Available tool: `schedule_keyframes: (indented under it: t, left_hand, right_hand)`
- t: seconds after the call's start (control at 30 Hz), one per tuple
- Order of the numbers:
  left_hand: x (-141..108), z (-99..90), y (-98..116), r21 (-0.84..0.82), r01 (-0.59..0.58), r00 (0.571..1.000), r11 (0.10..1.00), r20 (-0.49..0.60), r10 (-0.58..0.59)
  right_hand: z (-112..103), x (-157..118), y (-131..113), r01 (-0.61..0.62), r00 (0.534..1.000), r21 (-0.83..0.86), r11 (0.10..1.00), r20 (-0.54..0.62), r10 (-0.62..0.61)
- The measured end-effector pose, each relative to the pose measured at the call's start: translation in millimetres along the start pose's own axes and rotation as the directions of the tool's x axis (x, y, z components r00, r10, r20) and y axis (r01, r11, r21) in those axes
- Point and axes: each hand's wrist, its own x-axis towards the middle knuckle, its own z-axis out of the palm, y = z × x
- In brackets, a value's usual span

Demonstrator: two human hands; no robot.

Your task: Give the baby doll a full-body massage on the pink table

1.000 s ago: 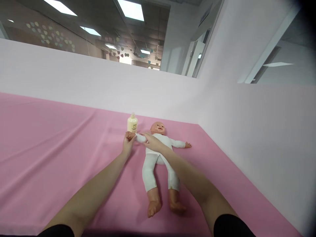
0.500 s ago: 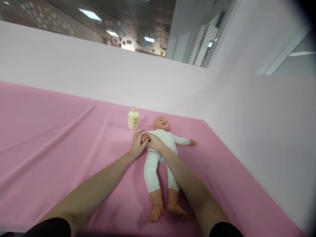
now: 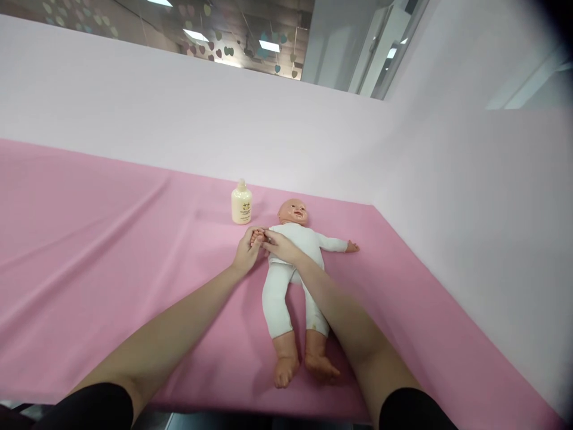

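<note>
A baby doll in a white suit lies on its back, its head toward the wall and its bare feet toward me. My left hand is closed around the doll's hand on the left side, whose small fingers show between mine. My right hand grips the same doll hand from the other side, across the doll's belly. The doll's other arm stretches out to the right, untouched. Just beyond my left hand a cream pump bottle stands upright. My hands hide the doll's wrist on that side.
A pink sheet with several creases covers the table. White walls rise behind it and along the right side. Above the back wall a window with heart-shaped decorations shows ceiling lights.
The view has tipped slightly downward, so the table's near edge shows. My fingers have shifted a little on the doll's hand, exposing more of its small fingers. Doll and bottle stay put.
</note>
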Motion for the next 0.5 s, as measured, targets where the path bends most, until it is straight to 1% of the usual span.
schedule_keyframes:
  t: [0.17,0.27,0.33,0.4,0.5]
  left_hand:
    - [0.2,0.4,1.9,0.002,0.086,0.996,0.996,-0.025,-0.086]
    - [-0.6,0.4,1.8,0.013,0.106,0.994,0.994,-0.029,-0.106]
    - [-1.0,0.3,1.0,0.021,0.099,0.995,0.995,-0.010,-0.099]
    - [-1.1,0.1,-0.3,0.035,0.082,0.996,0.996,0.027,-0.083]
    - [-0.9,-0.1,-2.7,0.061,0.035,0.997,0.998,0.070,-0.040]
  right_hand:
    - [-2.4,-5.9,-5.8,-0.008,0.999,-0.023,1.000,0.046,0.009]
    - [-3.8,-7.1,-7.6,-0.020,0.998,-0.043,0.999,0.055,0.022]
    - [-4.0,-5.8,-6.7,-0.031,0.998,-0.056,0.998,0.050,0.034]
    - [-4.1,-3.8,-5.3,-0.021,1.000,-0.074,0.997,0.021,0.023]
    - [-4.3,-1.4,-4.2,-0.014,1.000,-0.077,0.997,-0.005,0.013]
